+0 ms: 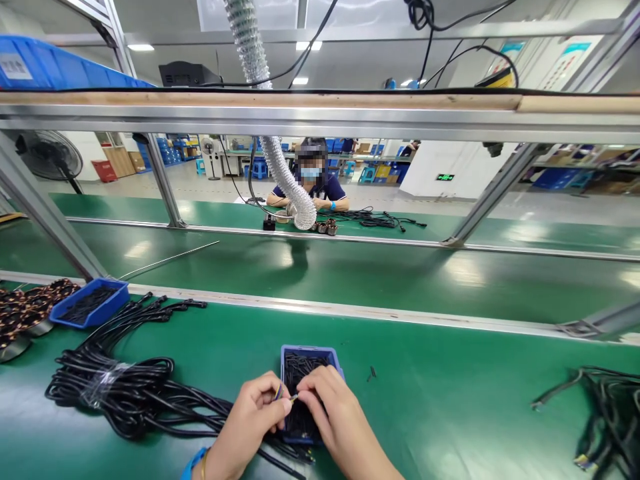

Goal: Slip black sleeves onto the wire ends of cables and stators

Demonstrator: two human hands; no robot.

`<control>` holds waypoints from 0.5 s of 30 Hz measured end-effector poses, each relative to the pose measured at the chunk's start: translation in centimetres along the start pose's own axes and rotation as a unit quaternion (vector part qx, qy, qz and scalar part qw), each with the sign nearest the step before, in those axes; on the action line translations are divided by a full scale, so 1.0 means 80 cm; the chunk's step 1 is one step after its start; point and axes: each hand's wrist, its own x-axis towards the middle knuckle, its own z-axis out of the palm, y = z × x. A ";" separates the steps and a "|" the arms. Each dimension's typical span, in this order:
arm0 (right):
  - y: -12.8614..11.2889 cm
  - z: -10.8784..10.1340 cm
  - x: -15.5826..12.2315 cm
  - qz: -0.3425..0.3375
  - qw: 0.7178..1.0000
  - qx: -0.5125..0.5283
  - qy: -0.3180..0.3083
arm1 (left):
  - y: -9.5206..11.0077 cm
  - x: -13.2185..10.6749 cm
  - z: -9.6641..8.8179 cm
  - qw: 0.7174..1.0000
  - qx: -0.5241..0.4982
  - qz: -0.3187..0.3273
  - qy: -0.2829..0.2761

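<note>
We hold both bare hands low over a small rectangular blue plastic bin (310,348), which stands on the glossy green counter (425,393) and is filled with short thin black pieces (303,363). In our left hand (250,420), the fingers are pinched on thin yellow and blue wires (279,391), which lie just above the bin. The fingers of our right hand (340,413) are closed together at the wires' tips; what sits between them is too small for us to tell. To our left we have a thick bundle of black cables (150,383) bound with clear plastic film (103,385), some strands running under our left wrist, which wears a bright blue band (194,465). Beyond the bundle, a second blue plastic bin (109,312) of black pieces stands beside copper-wound metal rings (37,308). Just right of the nearer bin we see tiny loose black bits (371,374), and well apart at the far right, a tangle of black cables (613,407). Across from us, a co-worker in a dark shirt (336,189) sits behind a silver flexible duct (283,170).
</note>
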 end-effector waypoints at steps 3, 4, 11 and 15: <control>-0.011 -0.007 0.002 0.000 0.999 0.042 0.019 | 0.001 -0.002 0.001 1.000 -0.015 0.007 0.010; -0.013 -0.009 0.002 0.003 0.998 0.053 0.022 | 0.002 -0.003 0.001 1.000 -0.019 0.010 0.010; -0.011 -0.012 0.002 0.035 0.996 0.068 0.051 | -0.001 -0.003 -0.001 0.999 -0.017 0.025 0.011; -0.012 -0.014 0.002 0.036 0.994 0.084 0.053 | -0.007 -0.002 -0.002 0.999 -0.012 0.036 0.006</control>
